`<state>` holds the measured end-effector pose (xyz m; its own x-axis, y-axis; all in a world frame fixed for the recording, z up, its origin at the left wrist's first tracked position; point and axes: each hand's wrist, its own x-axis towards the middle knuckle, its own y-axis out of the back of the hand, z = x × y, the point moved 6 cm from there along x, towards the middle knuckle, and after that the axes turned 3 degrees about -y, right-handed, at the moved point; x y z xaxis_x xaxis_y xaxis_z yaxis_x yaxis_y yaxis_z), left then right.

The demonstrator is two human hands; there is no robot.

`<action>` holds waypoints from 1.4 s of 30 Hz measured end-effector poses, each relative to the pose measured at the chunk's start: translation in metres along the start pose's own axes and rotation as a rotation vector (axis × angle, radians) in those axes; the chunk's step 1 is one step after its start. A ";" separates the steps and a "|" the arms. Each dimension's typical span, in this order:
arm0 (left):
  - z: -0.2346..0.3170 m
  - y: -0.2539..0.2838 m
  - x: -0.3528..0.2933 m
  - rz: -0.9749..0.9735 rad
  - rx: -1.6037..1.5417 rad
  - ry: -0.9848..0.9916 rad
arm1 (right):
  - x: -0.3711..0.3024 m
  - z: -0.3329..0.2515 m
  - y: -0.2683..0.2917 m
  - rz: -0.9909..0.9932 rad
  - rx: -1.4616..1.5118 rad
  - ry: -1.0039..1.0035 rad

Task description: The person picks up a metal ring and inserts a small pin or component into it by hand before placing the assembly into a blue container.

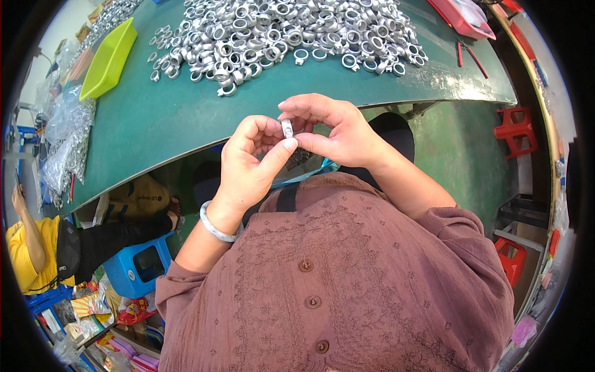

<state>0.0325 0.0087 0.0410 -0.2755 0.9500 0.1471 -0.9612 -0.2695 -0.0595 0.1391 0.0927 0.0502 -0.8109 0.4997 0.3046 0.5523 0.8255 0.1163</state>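
Between my two hands, just off the near edge of the green table (167, 118), is a small silver metal ring (287, 129). My left hand (251, 152) pinches it between thumb and fingers. From the other side my right hand (334, 130) closes on the same ring, its thumb against the ring and its index finger arched above. Fingers cover part of the ring. Beyond my hands a large heap of similar silver rings (266, 37) is spread over the table, several with a small protruding lug.
A yellow-green tray (108, 59) and clear plastic bags (65, 136) lie at the left. A pink tray (468, 18) and a red-handled tool (474, 59) are at the far right. Stools stand around: one blue (137, 266), one red (515, 131). Someone in yellow (28, 254) sits at left.
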 end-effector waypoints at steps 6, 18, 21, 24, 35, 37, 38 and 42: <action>0.001 0.000 -0.001 0.026 -0.103 0.031 | 0.000 0.005 0.001 -0.001 0.079 -0.060; 0.016 0.008 0.005 0.050 0.068 -0.063 | 0.000 0.004 -0.002 -0.075 0.343 -0.241; 0.019 0.009 0.007 0.059 0.147 -0.091 | 0.000 0.005 -0.002 -0.077 0.338 -0.262; 0.021 0.010 0.010 0.057 0.213 -0.158 | -0.001 0.006 -0.003 -0.073 0.325 -0.264; 0.028 0.009 0.015 -0.031 0.323 -0.139 | -0.003 0.010 -0.002 -0.078 0.231 -0.230; 0.027 0.009 0.015 -0.042 0.326 -0.129 | -0.003 0.009 -0.002 -0.081 0.214 -0.222; 0.028 0.008 0.014 -0.058 0.339 -0.145 | -0.003 0.009 -0.003 -0.082 0.214 -0.223; 0.029 0.006 0.015 -0.061 0.371 -0.149 | -0.004 0.008 -0.002 -0.095 0.182 -0.209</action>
<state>0.0218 0.0166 0.0711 -0.1912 0.9401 0.2821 -0.9093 -0.2779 0.3098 0.1401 0.0914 0.0414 -0.8900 0.4455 0.0972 0.4434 0.8953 -0.0427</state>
